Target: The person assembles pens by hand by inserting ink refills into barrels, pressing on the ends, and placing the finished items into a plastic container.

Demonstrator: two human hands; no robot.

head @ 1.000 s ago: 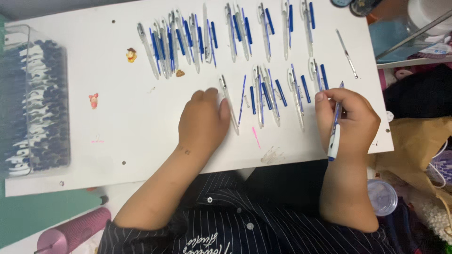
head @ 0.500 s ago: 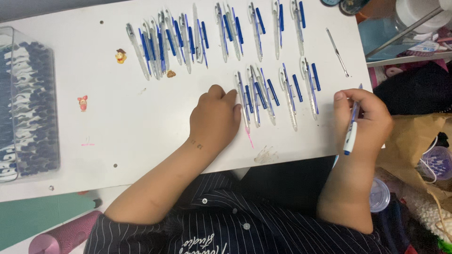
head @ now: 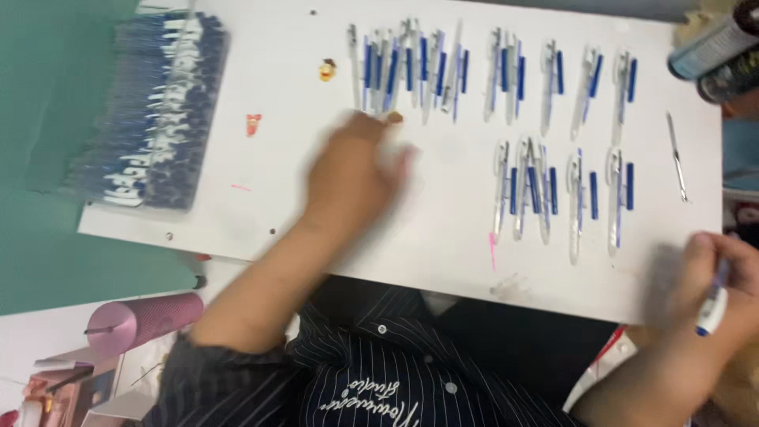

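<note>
Nearest, a dark pinstriped shirt [head: 371, 372] fills the bottom edge, with a pink ribbed tumbler [head: 142, 320] off to the near left. Beyond it lies a white board [head: 277, 198] resting on a green surface [head: 47, 119]. At the board's near right corner the right hand [head: 711, 289] is curled around a blue and white pen [head: 714, 304], fingers wrapped snugly on it. Towards the middle the left hand [head: 356, 174] rests blurred on the board; whether its fingers are spread or curled, I cannot tell. To the right of it a short row of pens [head: 561, 194] lies side by side. Farther back runs a longer row of pens [head: 482, 71], and a clear box of pens [head: 154, 111] sits at the far left. A thin metal tool [head: 677, 154] lies alone near the right edge.
</note>
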